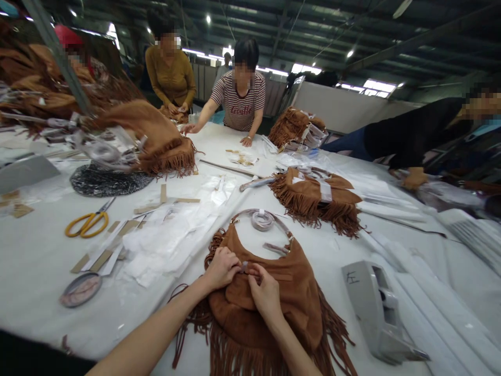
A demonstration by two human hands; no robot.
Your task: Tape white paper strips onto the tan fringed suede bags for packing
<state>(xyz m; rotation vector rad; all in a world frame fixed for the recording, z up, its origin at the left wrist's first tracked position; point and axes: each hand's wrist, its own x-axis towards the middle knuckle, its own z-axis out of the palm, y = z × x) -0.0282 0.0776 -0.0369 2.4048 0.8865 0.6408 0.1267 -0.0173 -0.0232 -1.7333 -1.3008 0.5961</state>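
A brown fringed bag [301, 277] lies flat in front of me, its handle pointing away and a wrapped coil [262, 220] inside the handle's loop. My left hand [224, 267] rests on the upper middle of the bag, its fingers pinched at one side of a small clear piece [245, 267]. From the other side, my right hand [265, 292] pinches at the same piece, thumb and forefinger together. The two hands are almost touching over the flap.
Yellow-handled scissors [86, 224], card strips [105, 256] and a round dish [81, 290] lie left. A tape dispenser [376, 308] stands right. Beyond are another fringed bag [317, 196], a bag pile [144, 130] and people across the table [203, 143].
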